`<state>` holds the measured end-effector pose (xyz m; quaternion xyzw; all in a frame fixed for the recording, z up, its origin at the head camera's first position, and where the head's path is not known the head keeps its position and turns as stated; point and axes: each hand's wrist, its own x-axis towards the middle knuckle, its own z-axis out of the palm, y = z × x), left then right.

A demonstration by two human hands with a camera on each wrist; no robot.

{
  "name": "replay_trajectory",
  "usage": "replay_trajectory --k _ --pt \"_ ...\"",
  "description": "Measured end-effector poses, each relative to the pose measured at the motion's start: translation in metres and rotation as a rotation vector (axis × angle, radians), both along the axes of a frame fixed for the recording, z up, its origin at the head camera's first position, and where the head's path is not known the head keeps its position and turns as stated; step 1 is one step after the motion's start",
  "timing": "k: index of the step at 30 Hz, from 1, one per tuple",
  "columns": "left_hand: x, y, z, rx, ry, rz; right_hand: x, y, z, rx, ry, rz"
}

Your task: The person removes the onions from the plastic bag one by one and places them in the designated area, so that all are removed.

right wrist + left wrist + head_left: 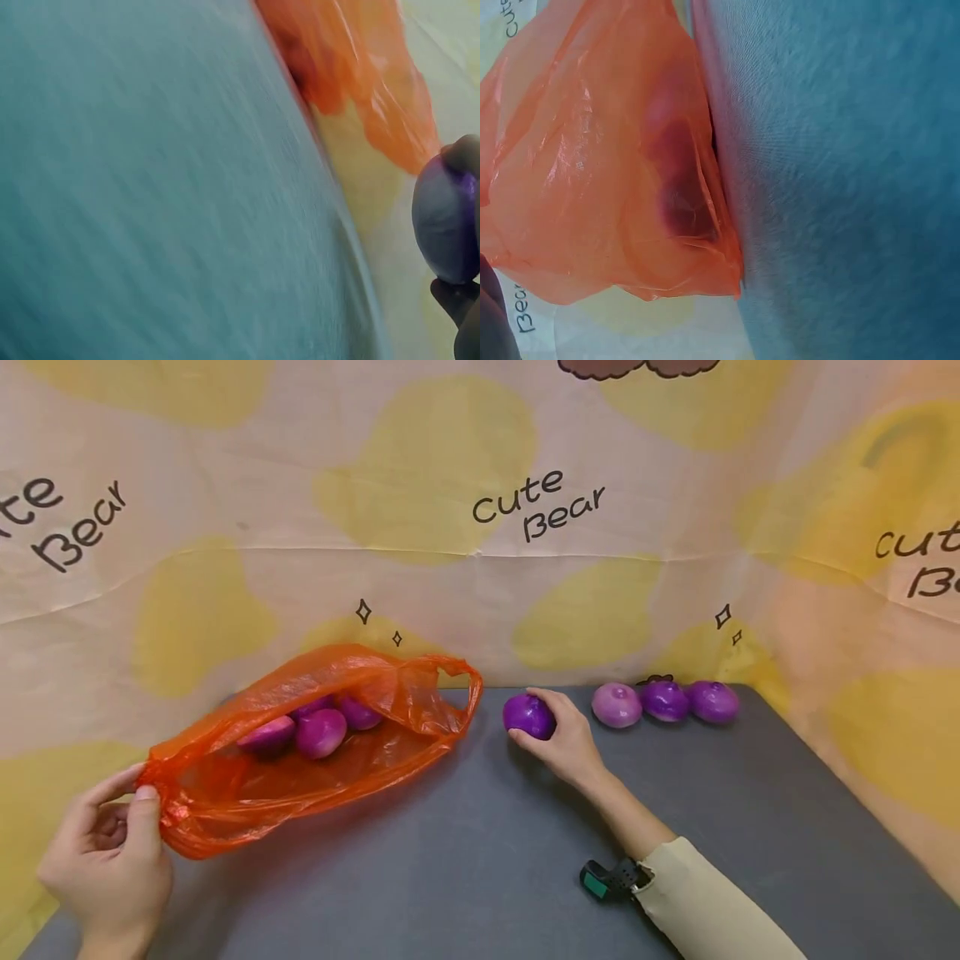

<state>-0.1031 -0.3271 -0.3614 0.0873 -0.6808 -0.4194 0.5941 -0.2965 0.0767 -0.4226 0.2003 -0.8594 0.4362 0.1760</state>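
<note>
My left hand pinches the gathered near end of an orange plastic bag between thumb and fingers, and the bag's mouth gapes wide toward me. Inside lie several purple onions; through the bag's side they show as dark shapes in the left wrist view. Between thumb and fingers, my right hand grips a shiny purple onion just right of the bag's far handle loop. The same held onion appears at the right edge of the right wrist view, partly covered by the fingers.
Three more onions, one paler, stand in a row at the back right of the grey table. Behind the table hangs a printed cloth backdrop. A dark band with a green-faced device is on my right wrist.
</note>
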Motion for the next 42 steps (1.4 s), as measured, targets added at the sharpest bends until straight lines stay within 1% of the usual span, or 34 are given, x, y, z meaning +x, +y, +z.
replay_trajectory --k 1,2,3,5,8,10,12,15,17,20,21,24,25,26,28,30,32,33,34,35,37,39,41,42 --pt "0.000 0.000 0.002 -0.006 -0.016 0.006 -0.004 0.004 -0.002 0.006 0.003 -0.025" --pt "-0.001 0.001 0.004 -0.010 -0.018 0.000 -0.007 0.007 -0.005 0.010 -0.002 -0.049" --pt "-0.003 0.002 0.007 -0.012 0.002 -0.021 -0.009 0.010 -0.007 0.012 -0.012 -0.069" --pt "-0.008 0.003 0.013 -0.012 0.059 -0.069 -0.013 0.014 -0.011 0.010 -0.034 -0.105" --pt "-0.017 0.001 0.021 0.018 0.157 -0.152 -0.017 0.018 -0.016 0.007 -0.046 -0.129" --pt "-0.022 0.000 0.023 0.053 0.206 -0.181 -0.020 0.019 -0.020 0.006 -0.036 -0.136" --pt "-0.025 -0.001 0.024 0.078 0.226 -0.183 -0.022 0.020 -0.023 0.008 -0.028 -0.140" --pt "-0.025 -0.006 0.022 0.100 0.239 -0.169 -0.025 0.022 -0.028 0.026 -0.021 -0.139" --pt "-0.025 -0.011 0.022 0.110 0.246 -0.177 -0.025 0.022 -0.030 0.030 -0.025 -0.142" --pt "-0.025 -0.020 0.022 0.153 0.255 -0.221 -0.025 0.022 -0.031 0.032 -0.030 -0.155" --pt "-0.026 -0.022 0.023 0.168 0.242 -0.218 -0.025 0.022 -0.031 0.029 -0.033 -0.156" --pt "-0.023 -0.027 0.024 0.150 0.092 -0.114 -0.025 0.022 -0.031 0.039 -0.043 -0.149" --pt "-0.022 -0.028 0.024 0.122 0.033 -0.071 -0.024 0.022 -0.031 0.039 -0.049 -0.148" --pt "-0.020 -0.029 0.025 0.070 -0.028 -0.027 -0.024 0.022 -0.032 0.039 -0.053 -0.147" --pt "-0.019 -0.030 0.027 -0.057 -0.088 0.029 -0.022 0.023 -0.033 0.034 -0.061 -0.155" --pt "-0.019 -0.031 0.030 -0.182 -0.055 0.002 -0.021 0.025 -0.035 0.026 -0.066 -0.168" --pt "-0.017 -0.033 0.032 -0.316 -0.042 -0.030 -0.021 0.025 -0.037 0.024 -0.068 -0.174" --pt "-0.018 -0.034 0.033 -0.360 -0.022 -0.057 -0.021 0.026 -0.037 0.024 -0.069 -0.174" --pt "-0.018 -0.035 0.034 -0.398 -0.025 -0.074 -0.021 0.026 -0.037 0.023 -0.069 -0.172" --pt "-0.018 -0.036 0.035 -0.421 -0.031 -0.102 -0.021 0.026 -0.037 0.023 -0.068 -0.172" --pt "-0.018 -0.039 0.036 -0.455 -0.068 -0.155 -0.021 0.028 -0.037 0.021 -0.070 -0.175" --pt "-0.020 -0.042 0.036 -0.447 -0.092 -0.219 -0.021 0.029 -0.037 0.019 -0.074 -0.181" --pt "-0.020 -0.044 0.038 -0.419 -0.139 -0.265 -0.021 0.030 -0.036 0.019 -0.079 -0.189" --pt "-0.020 -0.044 0.039 -0.404 -0.154 -0.277 -0.021 0.031 -0.036 0.019 -0.085 -0.192"
